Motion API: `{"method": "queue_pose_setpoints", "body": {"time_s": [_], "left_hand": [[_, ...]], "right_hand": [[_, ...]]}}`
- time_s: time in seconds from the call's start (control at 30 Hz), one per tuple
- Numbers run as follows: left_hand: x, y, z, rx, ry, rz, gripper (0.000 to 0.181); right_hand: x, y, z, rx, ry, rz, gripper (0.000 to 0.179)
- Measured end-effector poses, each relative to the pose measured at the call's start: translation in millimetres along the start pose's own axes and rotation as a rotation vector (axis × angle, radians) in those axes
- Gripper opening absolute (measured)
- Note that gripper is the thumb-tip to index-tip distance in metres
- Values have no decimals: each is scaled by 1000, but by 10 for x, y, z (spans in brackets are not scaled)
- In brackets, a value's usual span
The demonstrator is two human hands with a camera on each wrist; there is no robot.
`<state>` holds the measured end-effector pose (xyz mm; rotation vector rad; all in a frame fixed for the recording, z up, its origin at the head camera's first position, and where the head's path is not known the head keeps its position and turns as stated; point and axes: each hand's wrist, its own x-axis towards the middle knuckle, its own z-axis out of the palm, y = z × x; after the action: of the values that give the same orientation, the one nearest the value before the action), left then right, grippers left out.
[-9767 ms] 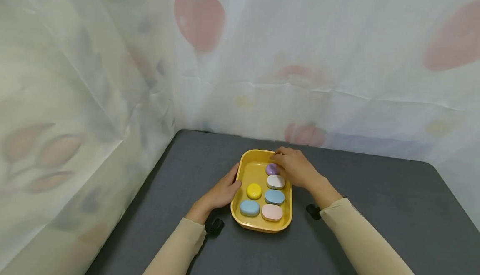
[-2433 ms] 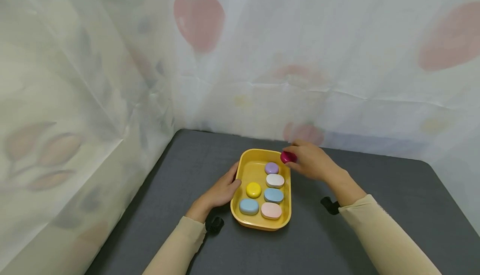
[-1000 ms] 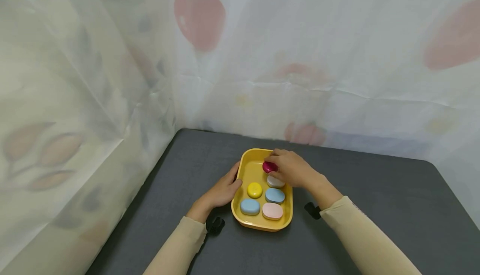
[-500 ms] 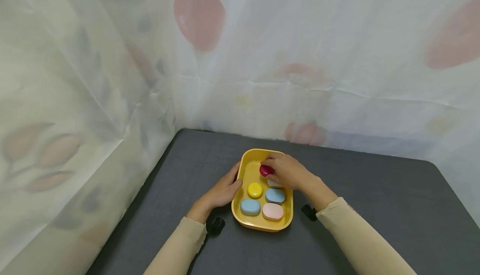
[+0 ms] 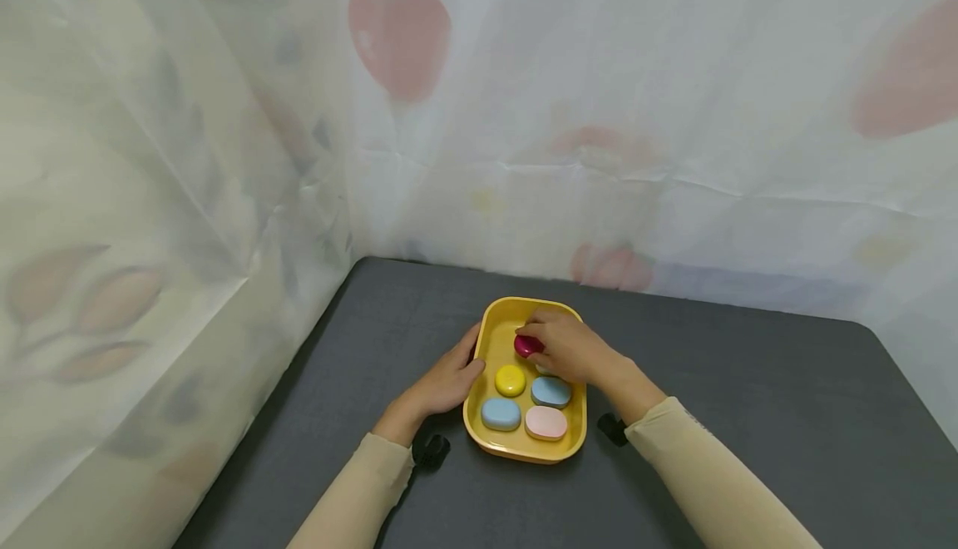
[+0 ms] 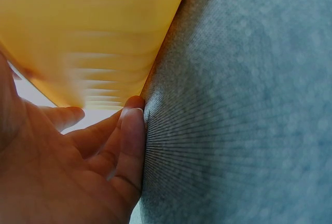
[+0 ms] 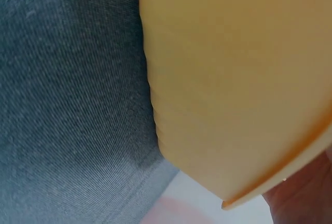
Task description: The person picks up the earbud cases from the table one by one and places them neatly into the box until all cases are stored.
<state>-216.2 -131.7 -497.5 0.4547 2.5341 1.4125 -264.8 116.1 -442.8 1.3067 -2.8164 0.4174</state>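
Observation:
In the head view, my left hand (image 5: 441, 383) holds the left wall of a yellow tray (image 5: 473, 416), thumb over the rim. The left wrist view shows its fingers (image 6: 132, 141) against the outer wall, low by the tabletop. My right hand (image 5: 572, 349) reaches over the far right rim and pinches a glossy dark-red rounded piece (image 5: 527, 345), like a small soap, inside the tray. Nearer lie a round yellow piece (image 5: 511, 380), two blue ovals, one right (image 5: 550, 392) and one left (image 5: 501, 413), and a pink oval (image 5: 545, 422). Under the right hand, a white oval (image 5: 544, 370) is mostly hidden.
The tray stands on a dark grey table (image 5: 711, 399). Pale printed cloth (image 5: 674, 116) hangs behind the table and along its left side. Black wrist devices sit below the left wrist (image 5: 432, 453) and the right wrist (image 5: 613, 430).
My right hand brought the dark-red piece from the tray's far right corner inward, left and nearer me. The purple piece seen earlier is now covered by that hand. My left hand stayed put.

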Motion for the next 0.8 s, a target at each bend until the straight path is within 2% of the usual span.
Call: {"method": "queue_pose_setpoints", "body": {"time_s": [0.8], "left_hand": [[14,-15,-13,-12,-11,29,66]], "right_hand": [[64,-22,117,50,-21,6,39]]}}
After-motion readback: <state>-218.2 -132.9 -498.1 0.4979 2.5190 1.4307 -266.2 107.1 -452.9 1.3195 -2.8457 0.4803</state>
